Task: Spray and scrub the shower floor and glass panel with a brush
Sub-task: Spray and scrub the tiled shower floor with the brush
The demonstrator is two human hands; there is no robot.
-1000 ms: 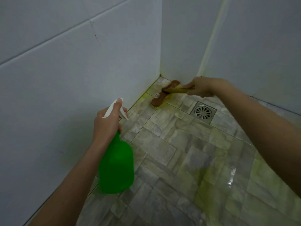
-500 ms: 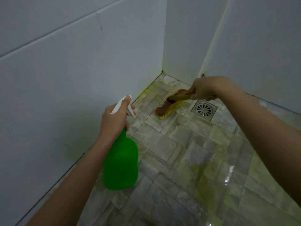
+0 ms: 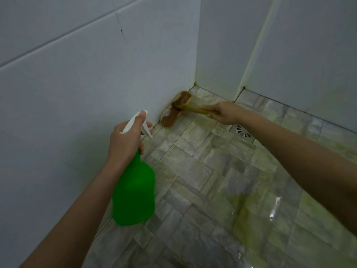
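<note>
My right hand [image 3: 225,114] grips the handle of a wooden scrub brush [image 3: 176,111]. The brush head lies along the foot of the left wall, near the far corner, with its yellow bristles on the grey tiled shower floor [image 3: 202,180]. My left hand [image 3: 125,140] holds the neck of a green spray bottle [image 3: 134,192], fingers at its white trigger, nozzle aimed towards the brush. The bottle hangs above the floor beside the left wall. Yellow-green wet patches streak the tiles at the right.
A pale tiled wall [image 3: 87,84] runs along the left and another stands at the back. A round metal drain [image 3: 242,130] sits in the floor, partly hidden by my right forearm. A whitish vertical strip [image 3: 251,55] rises at the back right.
The brush has moved from the floor beside the drain back to the foot of the left wall near the corner. My left hand with the bottle has held its pose.
</note>
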